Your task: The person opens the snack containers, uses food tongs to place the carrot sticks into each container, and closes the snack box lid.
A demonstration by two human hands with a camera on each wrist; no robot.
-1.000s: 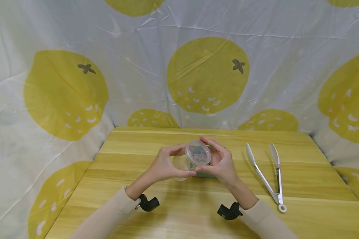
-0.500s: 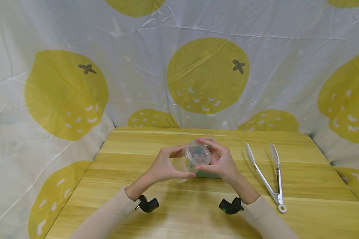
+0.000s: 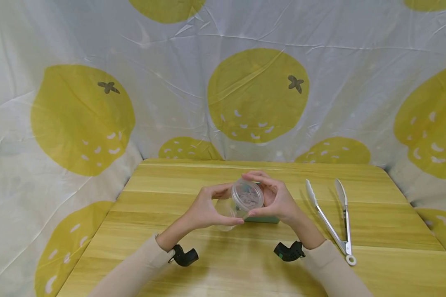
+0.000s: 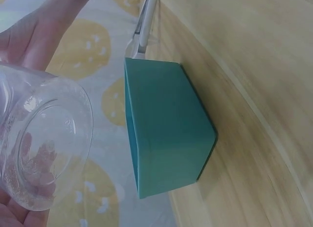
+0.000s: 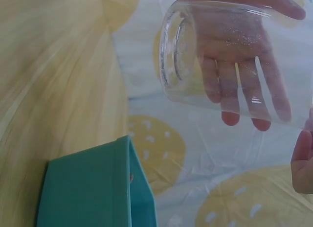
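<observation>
A clear, see-through jar (image 5: 230, 90) is held tilted above the table, its round mouth end turned toward the head camera. My left hand (image 3: 204, 209) grips the jar's body, thumb on one side and fingers on the other. At the mouth end, my right hand (image 3: 280, 202) holds the rim of a round clear lid (image 3: 247, 194) between thumb and fingers. Small pinkish pieces show through the lid, and I cannot tell exactly where they lie. Beneath and behind the hands, a green open-topped box (image 4: 168, 124) stands on the table, mostly hidden in the head view.
Metal tongs (image 3: 346, 243) lie spread on the right side of the wooden table (image 3: 171, 173). A lemon-print cloth (image 3: 171, 95) hangs behind the table and along both sides. Black wrist cameras sit below each hand.
The fingers of my right hand have shifted left along the lid's rim, and that wrist has turned slightly. Jar and lid have dropped a little in view. The left hand keeps its grip.
</observation>
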